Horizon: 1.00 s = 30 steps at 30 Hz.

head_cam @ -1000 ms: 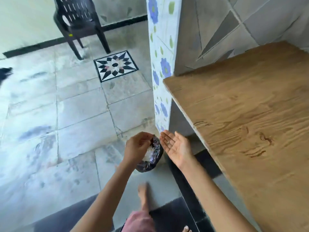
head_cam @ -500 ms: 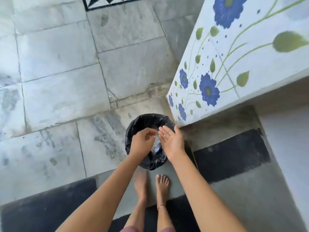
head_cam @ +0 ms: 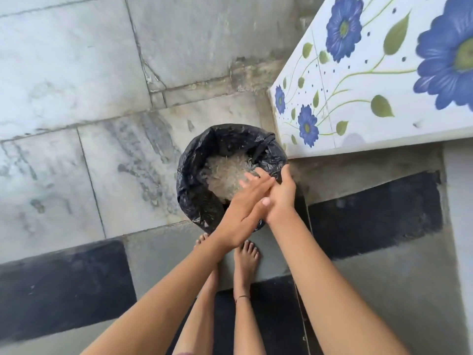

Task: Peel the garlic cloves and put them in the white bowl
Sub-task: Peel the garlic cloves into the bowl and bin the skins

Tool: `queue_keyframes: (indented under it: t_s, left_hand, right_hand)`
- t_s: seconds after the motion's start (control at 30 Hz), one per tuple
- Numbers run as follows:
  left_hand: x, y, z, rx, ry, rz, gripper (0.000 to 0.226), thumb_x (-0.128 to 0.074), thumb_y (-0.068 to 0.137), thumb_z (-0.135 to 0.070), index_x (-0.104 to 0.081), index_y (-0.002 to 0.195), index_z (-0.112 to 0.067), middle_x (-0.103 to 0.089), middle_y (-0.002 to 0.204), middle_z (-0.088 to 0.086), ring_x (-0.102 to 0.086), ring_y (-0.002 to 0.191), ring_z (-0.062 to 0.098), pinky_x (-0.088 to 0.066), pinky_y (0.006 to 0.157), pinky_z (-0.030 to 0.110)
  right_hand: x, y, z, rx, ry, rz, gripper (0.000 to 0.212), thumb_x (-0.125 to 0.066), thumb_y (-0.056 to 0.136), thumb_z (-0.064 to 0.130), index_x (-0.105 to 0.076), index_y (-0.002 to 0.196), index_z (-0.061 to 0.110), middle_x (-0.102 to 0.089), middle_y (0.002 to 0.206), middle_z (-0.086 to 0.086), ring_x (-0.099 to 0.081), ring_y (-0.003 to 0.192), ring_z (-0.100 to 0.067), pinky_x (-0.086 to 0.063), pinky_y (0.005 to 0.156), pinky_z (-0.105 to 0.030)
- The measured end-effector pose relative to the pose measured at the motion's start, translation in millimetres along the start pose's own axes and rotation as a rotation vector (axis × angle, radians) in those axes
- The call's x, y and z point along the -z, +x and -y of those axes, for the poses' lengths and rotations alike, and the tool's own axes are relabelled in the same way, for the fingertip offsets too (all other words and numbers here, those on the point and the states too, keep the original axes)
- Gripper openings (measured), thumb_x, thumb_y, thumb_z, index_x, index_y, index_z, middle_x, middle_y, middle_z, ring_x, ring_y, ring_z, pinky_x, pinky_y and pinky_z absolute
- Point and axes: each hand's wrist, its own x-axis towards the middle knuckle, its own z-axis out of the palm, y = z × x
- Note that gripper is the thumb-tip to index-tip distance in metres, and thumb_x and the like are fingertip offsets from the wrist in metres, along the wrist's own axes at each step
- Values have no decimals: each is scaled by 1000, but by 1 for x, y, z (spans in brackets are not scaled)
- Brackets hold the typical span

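Palm of left hand (head_cam: 244, 204) against right hand (head_cam: 281, 197), above black-lined bin (head_cam: 194, 172).

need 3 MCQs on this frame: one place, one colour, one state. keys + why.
1. Where does the bin stand?
A. on a chair
B. on the floor beside the flowered tile panel
C. on a wooden counter

2. What colour is its liner?
A. white
B. blue
C. black

3. How are the left hand and right hand?
A. pressed together, fingers straight, over the bin
B. each gripping a clove
C. resting on the floor

Key: B, the bin sits on grey floor tiles by the panel's corner; C, crinkled black plastic rings the pale peels; A, both hands meet above the bin, with nothing seen in them.
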Motion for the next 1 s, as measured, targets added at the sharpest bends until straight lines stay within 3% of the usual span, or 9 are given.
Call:
queue_keyframes:
  t_s: [0.03,0.13,0.17,0.33,0.5,0.63,0.7,0.87,1.0]
  left_hand:
    - [-1,1,11,44,1,22,48,-32,101,-32,-33,145,-13,-30,153,4,-20,144,11,-10,118,24]
    - [7,8,33,591,-171,-146,52,-24,103,-42,-23,149,-19,-18,158,0,-13,145,11,-7,113,20]
    - [8,9,31,619,-225,-202,53,-22,102,-43,-22,150,-19,-16,158,-3,-12,144,8,-6,110,17]
    - [-10,4,-3,132,-201,-101,42,-27,102,-29,-32,143,-24,-26,149,-11,-16,142,0,-8,116,16]
    - [12,10,38,593,-73,-210,41,-38,102,-28,-45,139,-14,-32,153,3,-26,142,16,-17,113,25]
    - [34,0,7,494,131,-260,39,-51,96,-22,-52,133,-12,-41,146,5,-39,133,20,-29,104,25]
    - [44,-15,-21,472,191,-285,38,-53,94,-20,-52,132,-14,-40,145,4,-42,129,18,-31,92,21]
    - [68,-69,-119,401,299,-293,41,-55,93,-21,-50,134,-17,-42,144,-2,-47,123,17,-33,89,21]
    - [83,-127,-216,293,367,-325,44,-57,92,-22,-49,134,-19,-44,142,-3,-49,119,15,-33,83,19]
  right_hand:
    - [0,-1,0,-5,14,20,80,-23,91,67,-36,143,7,-44,141,-19,-43,129,-34,-31,110,-45]
    - [2,-6,-1,20,92,49,78,-21,93,65,-31,146,8,-33,150,-14,-30,139,-30,-20,115,-42]
    - [3,-7,0,38,100,45,76,-20,94,63,-32,146,9,-35,150,-13,-31,139,-28,-21,114,-41]
    - [-1,-2,-5,12,-56,-22,73,-24,95,62,-37,143,9,-40,146,-14,-42,130,-28,-24,115,-43]
    - [-4,-24,-6,40,-124,93,67,-17,97,58,-33,146,14,-34,151,-8,-27,141,-25,-16,115,-40]
    - [5,-44,-11,220,-882,-198,46,-39,99,37,-46,136,11,-54,129,-5,-46,127,-24,-33,105,-36]
    - [13,-64,-15,287,-1236,-277,47,-45,97,35,-41,140,15,-50,138,-6,-45,127,-24,-35,105,-36]
    - [-2,-157,-13,555,-1616,-335,48,-42,99,32,-37,142,13,-44,144,-6,-42,130,-25,-27,109,-37]
    - [-19,-253,-13,779,-1687,-309,48,-44,98,28,-38,142,12,-45,144,-5,-40,131,-22,-19,114,-40]
